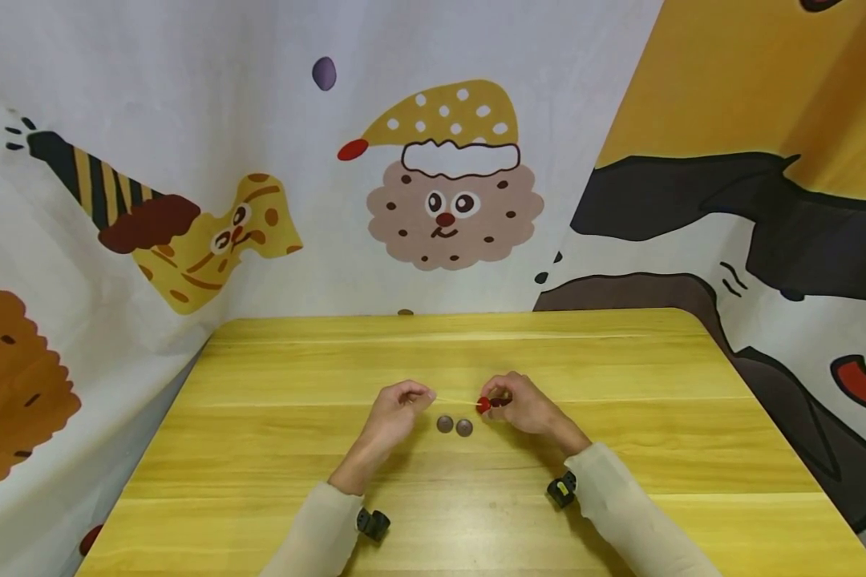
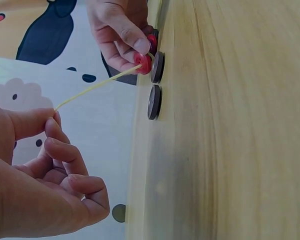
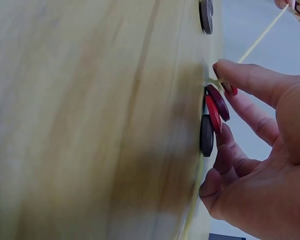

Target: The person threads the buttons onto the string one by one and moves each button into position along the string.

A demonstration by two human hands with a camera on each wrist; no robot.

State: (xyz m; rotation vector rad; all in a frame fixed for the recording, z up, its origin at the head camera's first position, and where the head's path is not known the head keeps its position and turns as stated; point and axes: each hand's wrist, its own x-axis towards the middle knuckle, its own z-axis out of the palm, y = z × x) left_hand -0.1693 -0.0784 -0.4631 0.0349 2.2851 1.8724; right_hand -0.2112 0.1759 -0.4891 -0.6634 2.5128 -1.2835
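Observation:
Thumb and forefinger of my left hand [image 1: 395,410] pinch one end of a thin yellow cord [image 2: 92,90]. From there it runs taut to a red button [image 2: 143,64], which my right hand [image 1: 523,403] pinches between thumb and finger. The cord passes through this button. Below the right fingers, in the right wrist view, a dark red button [image 3: 218,102], another red button [image 3: 213,115] and a dark brown button [image 3: 206,136] lean together; whether the cord threads them all is hidden. Two loose brown buttons [image 1: 444,424] [image 1: 464,427] lie on the table between the hands.
A yellow wooden table [image 1: 433,513] lies under both hands. Behind it hangs a white cloth [image 1: 274,96] printed with cartoon food. More yellow cord [image 3: 194,200] trails along the tabletop by the right hand. Small black cameras [image 1: 373,525] sit on both wrists.

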